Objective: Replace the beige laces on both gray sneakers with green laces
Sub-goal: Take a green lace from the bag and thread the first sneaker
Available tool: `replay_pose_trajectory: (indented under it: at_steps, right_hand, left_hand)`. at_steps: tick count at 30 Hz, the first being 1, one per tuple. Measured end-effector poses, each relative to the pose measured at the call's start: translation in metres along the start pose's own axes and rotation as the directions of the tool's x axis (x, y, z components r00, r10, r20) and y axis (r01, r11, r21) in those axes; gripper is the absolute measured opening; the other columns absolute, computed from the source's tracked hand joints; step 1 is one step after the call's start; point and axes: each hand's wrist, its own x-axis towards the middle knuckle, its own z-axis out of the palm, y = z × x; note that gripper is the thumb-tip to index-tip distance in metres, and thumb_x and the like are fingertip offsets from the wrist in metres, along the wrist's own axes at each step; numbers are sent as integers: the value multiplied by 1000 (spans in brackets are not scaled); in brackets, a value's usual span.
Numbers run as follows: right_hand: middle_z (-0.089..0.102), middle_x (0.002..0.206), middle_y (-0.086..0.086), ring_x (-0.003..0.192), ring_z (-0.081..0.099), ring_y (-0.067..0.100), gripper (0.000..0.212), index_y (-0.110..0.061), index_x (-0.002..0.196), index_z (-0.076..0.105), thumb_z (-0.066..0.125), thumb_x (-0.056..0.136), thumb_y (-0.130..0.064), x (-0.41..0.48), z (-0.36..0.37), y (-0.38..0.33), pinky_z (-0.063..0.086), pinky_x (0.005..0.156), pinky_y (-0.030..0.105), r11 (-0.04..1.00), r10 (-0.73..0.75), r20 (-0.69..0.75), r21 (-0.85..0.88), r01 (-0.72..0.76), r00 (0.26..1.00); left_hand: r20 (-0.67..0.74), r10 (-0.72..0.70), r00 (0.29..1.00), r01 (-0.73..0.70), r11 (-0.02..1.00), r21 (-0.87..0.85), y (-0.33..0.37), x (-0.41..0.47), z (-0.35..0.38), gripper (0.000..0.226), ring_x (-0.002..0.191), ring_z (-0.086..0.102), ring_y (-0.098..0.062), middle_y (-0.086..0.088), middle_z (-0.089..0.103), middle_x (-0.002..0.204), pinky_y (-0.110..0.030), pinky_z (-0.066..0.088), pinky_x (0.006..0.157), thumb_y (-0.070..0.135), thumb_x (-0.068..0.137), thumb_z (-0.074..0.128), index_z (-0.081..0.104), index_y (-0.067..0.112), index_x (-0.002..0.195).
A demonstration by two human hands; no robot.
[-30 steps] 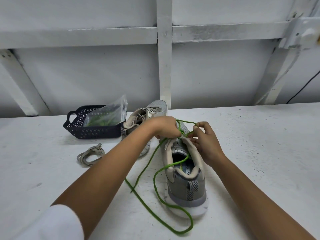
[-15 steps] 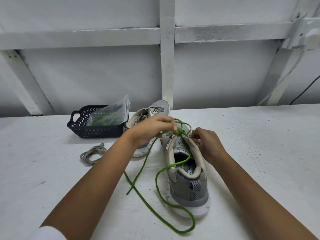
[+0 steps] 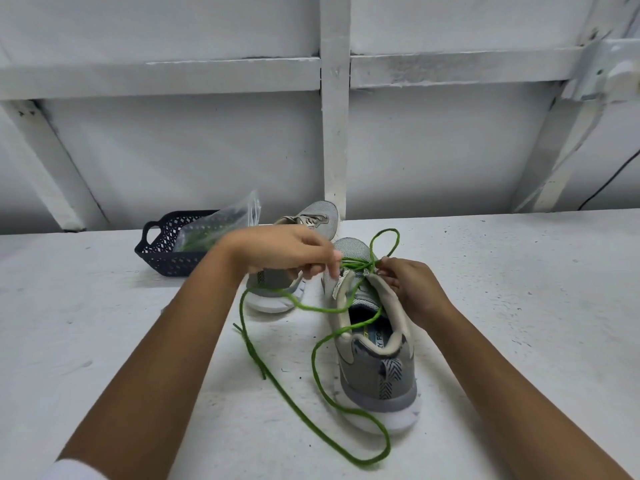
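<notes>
Cut-off letters "Y FO" on insole (image 3: 374, 339) of near gray sneaker (image 3: 377, 386); nothing else legible

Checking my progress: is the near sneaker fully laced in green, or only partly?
Only partly. The green lace crosses just the front eyelets of the near sneaker; its long ends trail loose over the table.

The left grip (image 3: 287, 251) and right grip (image 3: 412, 289) each pinch the thin green cord lace (image 3: 313, 358) over the near gray mesh sneaker (image 3: 377, 372) (heel toward the camera) on the white bench (image 3: 519, 306). The lace's loose ends trail across the bench. Behind it, a second gray sneaker (image 3: 318, 220) stands near a dark perforated plastic basket (image 3: 162, 251).
</notes>
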Motion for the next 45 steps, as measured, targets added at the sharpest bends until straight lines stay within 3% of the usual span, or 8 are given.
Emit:
replay_pose_trajectory:
  at_steps: [4,7,12,21,28,33,38,45]
  right_hand:
    - [54,47,-3,38,48,1,27,-3,68,58,50,93,-3,-1,0,0,40,42,13,1000,-15,8,0,15,1000]
    - [55,50,-1,39,49,1,25,-3,72,59,49,94,-3,-1,-2,1,40,43,13,1000,-20,13,5,20,1000]
    - [58,64,5,50,54,6,20,-2,80,63,49,94,-6,2,-4,4,46,51,15,999,-15,28,-29,16,999]
    - [60,78,11,59,57,10,15,0,91,63,49,93,-5,5,-5,4,47,53,15,1000,9,33,2,-9,999]
    - [55,73,10,61,57,13,13,1,94,60,49,94,-4,5,-5,4,49,52,14,1000,1,23,2,-1,1000]
    - [58,75,10,67,57,16,13,-3,90,61,49,94,-4,6,-4,5,49,63,20,999,-11,19,-46,12,1000]
    - [56,68,8,49,55,4,16,-3,89,60,46,96,-2,2,-5,5,44,48,14,992,-33,32,-118,37,999]
    - [53,64,6,43,50,-1,20,-11,84,59,45,98,-6,-2,-6,5,42,47,14,981,-97,60,-164,106,993]
  left_hand:
    - [-206,-79,975,138,946,293,19,34,18,22,72,56,-1,6,60,84,-19,44,67,29,94,51,67,16,103]
    - [-210,-140,968,222,868,444,24,61,31,14,76,50,-22,-4,56,78,-26,40,62,20,88,50,62,14,83]
    - [-182,-227,957,288,826,484,27,77,45,24,59,44,-18,-2,47,61,-23,33,46,10,86,51,50,12,62]
    - [-208,-135,969,148,988,49,14,57,35,22,56,35,-14,-2,44,58,-22,26,47,24,74,66,58,7,63]
    - [247,278,928,-217,944,-247,7,1,2,17,69,52,-3,9,59,71,-15,40,69,8,77,65,73,23,71]
    - [114,71,991,-85,989,120,13,8,5,27,79,51,-24,-7,66,85,-36,39,77,45,83,57,71,22,84]
    - [-190,-122,974,188,904,385,27,43,36,25,85,52,-15,-4,66,103,-23,39,70,22,91,50,67,10,106]
    - [-284,-211,935,331,804,495,24,68,60,17,75,52,-25,-3,52,68,-27,39,60,21,84,53,54,12,69]
